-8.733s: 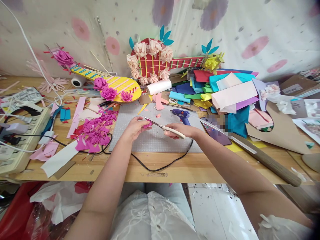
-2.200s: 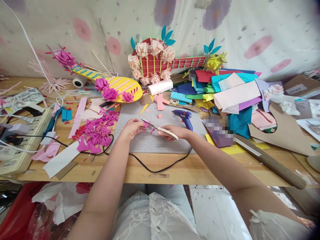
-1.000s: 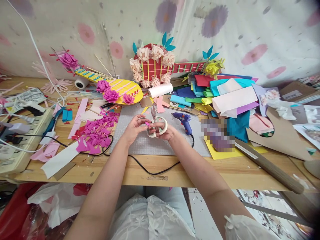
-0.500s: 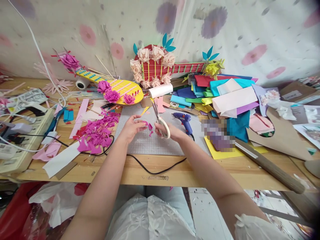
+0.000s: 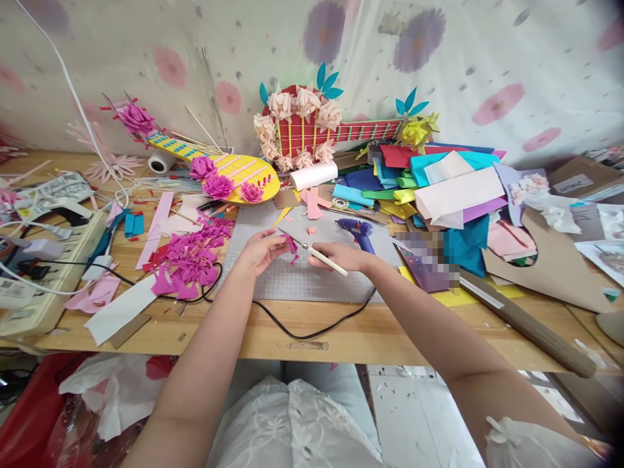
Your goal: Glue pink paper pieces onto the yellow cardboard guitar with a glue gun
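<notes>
Above the grey cutting mat (image 5: 273, 286), my left hand (image 5: 260, 252) pinches a small piece of magenta paper (image 5: 291, 244) between thumb and fingers. My right hand (image 5: 336, 255) is closed round the white handles of a pair of scissors (image 5: 330, 259). The blades point left and reach the magenta paper at my left fingertips. Small magenta scraps (image 5: 294, 259) are just below the blades. Behind my right hand lies a blue glue gun (image 5: 358, 234). To the left is a heap of cut magenta paper pieces (image 5: 195, 257).
A yellow paper guitar (image 5: 244, 170) with magenta flowers lies behind the mat. A red guitar (image 5: 297, 123) with pale pink flowers stands against the curtain. Coloured paper sheets (image 5: 458, 188) pile up on the right. A power strip (image 5: 53, 279) sits at the left; a black cable (image 5: 292, 333) crosses the front edge.
My right hand has turned the scissors from pointing away to pointing left, bringing the blades to the magenta paper. My left hand has barely moved.
</notes>
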A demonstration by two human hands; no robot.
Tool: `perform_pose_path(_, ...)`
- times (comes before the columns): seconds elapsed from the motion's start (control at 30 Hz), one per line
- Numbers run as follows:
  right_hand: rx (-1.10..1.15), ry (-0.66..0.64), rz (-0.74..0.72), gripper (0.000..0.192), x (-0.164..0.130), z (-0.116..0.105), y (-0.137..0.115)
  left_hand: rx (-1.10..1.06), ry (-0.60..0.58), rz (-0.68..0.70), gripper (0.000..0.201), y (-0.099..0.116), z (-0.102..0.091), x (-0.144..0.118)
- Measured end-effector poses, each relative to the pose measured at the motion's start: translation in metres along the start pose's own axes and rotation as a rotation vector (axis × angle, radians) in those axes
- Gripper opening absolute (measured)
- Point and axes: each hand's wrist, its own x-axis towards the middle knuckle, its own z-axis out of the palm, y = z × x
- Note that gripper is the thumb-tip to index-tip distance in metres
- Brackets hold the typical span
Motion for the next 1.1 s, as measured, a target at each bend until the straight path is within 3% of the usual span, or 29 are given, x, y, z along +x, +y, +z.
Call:
perform_pose_path(0.37, 0.044, -0.005, 0.048, 0.047, -0.004, 0.002, -0.01, -0.004, 0.038, -0.02, 0.016, -0.003, -0.001, 0.002)
perform_pose_path(1.1, 0.126, 0.015, 0.043, 0.048, -0.001, 0.004, 0.005, 0.018, 0.071, -0.051, 0.014, -0.008, -0.006, 0.01)
